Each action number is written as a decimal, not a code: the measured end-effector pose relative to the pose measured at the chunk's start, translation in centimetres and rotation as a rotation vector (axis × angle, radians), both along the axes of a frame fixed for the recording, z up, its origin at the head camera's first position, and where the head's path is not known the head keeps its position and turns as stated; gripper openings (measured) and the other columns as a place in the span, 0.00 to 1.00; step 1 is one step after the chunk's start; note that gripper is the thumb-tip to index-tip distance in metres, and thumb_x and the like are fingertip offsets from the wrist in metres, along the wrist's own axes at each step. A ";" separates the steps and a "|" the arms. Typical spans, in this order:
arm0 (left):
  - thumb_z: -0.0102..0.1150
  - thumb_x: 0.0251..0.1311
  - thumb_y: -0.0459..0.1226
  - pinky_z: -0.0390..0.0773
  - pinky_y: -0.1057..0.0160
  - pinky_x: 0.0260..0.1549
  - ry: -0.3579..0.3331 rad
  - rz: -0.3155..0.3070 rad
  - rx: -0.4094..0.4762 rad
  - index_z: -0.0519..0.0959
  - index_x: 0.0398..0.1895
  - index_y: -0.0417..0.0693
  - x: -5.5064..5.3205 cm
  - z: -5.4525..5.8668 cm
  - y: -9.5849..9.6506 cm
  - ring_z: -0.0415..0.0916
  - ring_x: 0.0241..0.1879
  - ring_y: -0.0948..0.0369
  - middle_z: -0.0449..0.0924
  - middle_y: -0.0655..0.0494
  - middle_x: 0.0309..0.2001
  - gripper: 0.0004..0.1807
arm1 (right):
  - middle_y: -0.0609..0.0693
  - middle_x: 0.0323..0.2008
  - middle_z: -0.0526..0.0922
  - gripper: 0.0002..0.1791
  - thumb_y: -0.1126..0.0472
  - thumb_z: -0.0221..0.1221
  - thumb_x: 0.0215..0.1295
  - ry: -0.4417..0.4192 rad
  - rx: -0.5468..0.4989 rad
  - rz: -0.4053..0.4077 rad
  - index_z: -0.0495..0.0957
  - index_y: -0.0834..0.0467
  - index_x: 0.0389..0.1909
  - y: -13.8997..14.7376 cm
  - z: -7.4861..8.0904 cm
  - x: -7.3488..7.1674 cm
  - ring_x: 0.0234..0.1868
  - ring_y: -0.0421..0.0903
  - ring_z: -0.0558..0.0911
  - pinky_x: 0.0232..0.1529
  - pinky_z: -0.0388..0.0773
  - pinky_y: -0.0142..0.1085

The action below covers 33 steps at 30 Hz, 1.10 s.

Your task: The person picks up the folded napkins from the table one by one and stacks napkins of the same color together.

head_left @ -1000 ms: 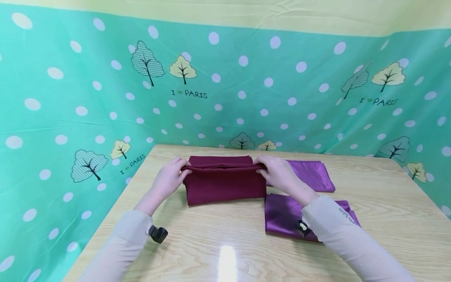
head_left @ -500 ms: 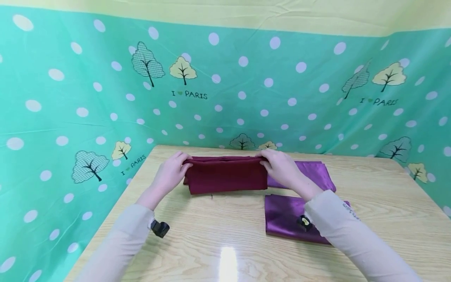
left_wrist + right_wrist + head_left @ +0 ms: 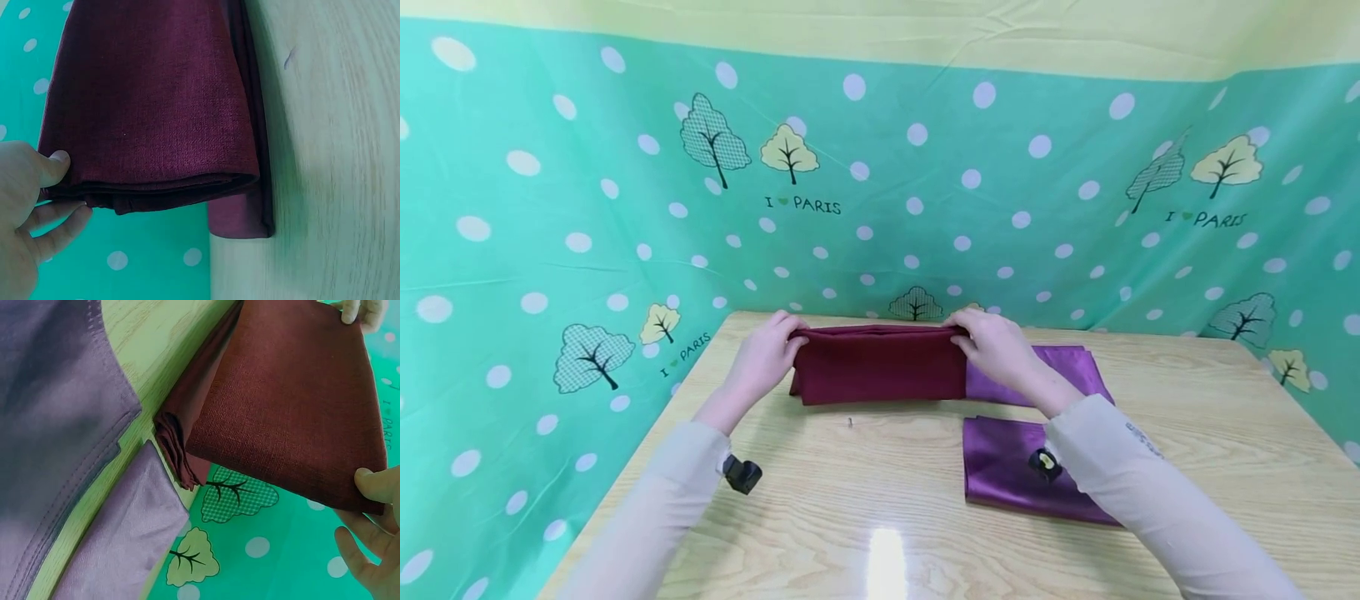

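A folded maroon cloth point(image 3: 880, 367) is held up by its far edge at the back of the table. My left hand point(image 3: 765, 354) pinches its left corner, thumb on the near face and fingers behind. At the right corner, my right hand point(image 3: 996, 350) pinches the same edge. In the left wrist view the raised maroon flap point(image 3: 150, 106) shows several layers, over another layer lying on the table. The right wrist view shows the flap point(image 3: 287, 406) lifted beside a stacked lower fold point(image 3: 175, 447).
Two folded purple satin cloths lie to the right, one near point(image 3: 1000, 467) and one far point(image 3: 1075, 371), partly under the right arm. A polka-dot curtain point(image 3: 880, 208) hangs behind the wooden table point(image 3: 820, 517). A small dark mark point(image 3: 850, 422) shows on the tabletop.
Both hands have moved up and slightly away with the maroon cloth's edge. Its lower edge has risen from the near side, and the back part is now hidden behind the raised flap.
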<state>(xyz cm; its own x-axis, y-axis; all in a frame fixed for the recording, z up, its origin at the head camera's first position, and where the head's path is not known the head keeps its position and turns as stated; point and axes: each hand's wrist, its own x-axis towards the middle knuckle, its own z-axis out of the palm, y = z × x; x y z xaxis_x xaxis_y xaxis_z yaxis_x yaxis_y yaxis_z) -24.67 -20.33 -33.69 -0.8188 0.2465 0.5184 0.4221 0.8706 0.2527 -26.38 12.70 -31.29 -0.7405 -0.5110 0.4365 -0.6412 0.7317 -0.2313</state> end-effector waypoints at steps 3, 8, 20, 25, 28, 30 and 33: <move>0.58 0.57 0.33 0.76 0.57 0.31 -0.019 0.006 0.004 0.78 0.36 0.42 -0.3 0.1 -0.1 0.75 0.32 0.55 0.75 0.50 0.34 0.05 | 0.50 0.39 0.82 0.10 0.65 0.58 0.59 -0.015 0.003 -0.008 0.79 0.55 0.42 -0.1 0.0 -0.1 0.41 0.48 0.81 0.38 0.77 0.43; 0.56 0.57 0.32 0.77 0.55 0.38 -0.039 0.001 0.000 0.78 0.38 0.40 -0.9 0.3 -0.3 0.76 0.38 0.52 0.76 0.47 0.40 0.07 | 0.51 0.40 0.82 0.10 0.65 0.56 0.61 -0.022 0.017 -0.012 0.78 0.55 0.43 -0.4 -0.1 -0.4 0.41 0.48 0.81 0.37 0.78 0.43; 0.54 0.60 0.32 0.76 0.57 0.35 -0.100 0.016 -0.015 0.77 0.40 0.41 -1.7 0.8 -0.7 0.74 0.35 0.53 0.74 0.49 0.36 0.07 | 0.51 0.40 0.82 0.10 0.65 0.55 0.62 -0.070 0.020 -0.008 0.78 0.57 0.43 -1.1 -0.4 -0.9 0.41 0.49 0.80 0.39 0.77 0.43; 0.54 0.60 0.32 0.76 0.57 0.35 -0.109 0.013 -0.014 0.77 0.40 0.41 -1.7 1.2 -0.7 0.74 0.36 0.53 0.75 0.49 0.37 0.07 | 0.51 0.40 0.82 0.10 0.65 0.55 0.62 -0.073 0.010 -0.011 0.78 0.57 0.44 -1.1 -0.6 -1.0 0.41 0.49 0.80 0.40 0.77 0.43; 0.53 0.60 0.32 0.76 0.57 0.35 -0.107 0.010 -0.020 0.77 0.40 0.41 -1.9 1.3 -0.8 0.74 0.36 0.53 0.75 0.48 0.37 0.07 | 0.51 0.40 0.82 0.10 0.65 0.55 0.62 -0.072 0.011 -0.013 0.78 0.57 0.44 -1.2 -0.6 -1.1 0.41 0.49 0.80 0.41 0.77 0.43; 0.54 0.60 0.32 0.76 0.57 0.35 -0.100 0.008 -0.025 0.77 0.39 0.40 -2.0 1.4 -0.8 0.74 0.36 0.53 0.75 0.48 0.37 0.07 | 0.51 0.40 0.82 0.10 0.65 0.55 0.62 -0.071 0.016 -0.016 0.78 0.57 0.44 -1.2 -0.6 -1.2 0.42 0.49 0.80 0.41 0.77 0.44; 0.54 0.59 0.31 0.76 0.56 0.36 -0.090 0.005 -0.032 0.78 0.39 0.40 -2.2 1.5 -0.9 0.75 0.37 0.52 0.75 0.48 0.37 0.06 | 0.51 0.41 0.82 0.10 0.65 0.55 0.62 -0.081 0.020 -0.020 0.78 0.57 0.44 -1.4 -0.6 -1.4 0.41 0.49 0.80 0.41 0.77 0.43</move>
<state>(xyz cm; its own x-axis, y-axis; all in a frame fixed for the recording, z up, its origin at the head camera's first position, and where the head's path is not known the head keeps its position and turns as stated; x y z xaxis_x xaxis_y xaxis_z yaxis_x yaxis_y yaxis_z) -26.86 -21.26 -32.22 -0.8629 0.2573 0.4349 0.3946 0.8808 0.2617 -27.82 11.34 -31.93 -0.7831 -0.5039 0.3644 -0.6062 0.7491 -0.2671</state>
